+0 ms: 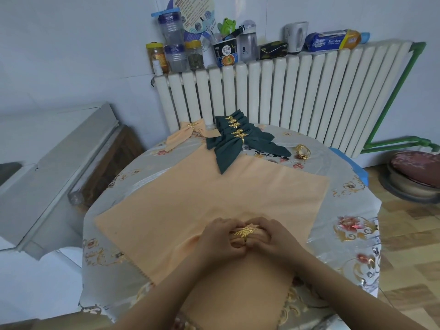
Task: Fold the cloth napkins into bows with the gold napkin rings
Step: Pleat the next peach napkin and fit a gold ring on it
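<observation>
A peach cloth napkin (181, 210) lies spread over the round table, bunched up near its front. A gold leaf napkin ring (245, 232) sits on the bunched cloth between my hands. My left hand (220, 239) pinches the ring and cloth from the left, and my right hand (273, 236) grips the gathered cloth from the right. Several dark green bows (240, 139) with gold rings lie stacked at the far side. A finished peach bow (190, 132) lies to their left. Spare gold rings (302, 151) rest to their right.
The table wears a grey floral tablecloth (350, 210). A white radiator (285, 91) stands behind it, topped with jars, bottles, a kettle and kitchen paper. A grey cabinet (47, 175) is at the left. A cushioned stool (416, 172) stands at the right on the wood floor.
</observation>
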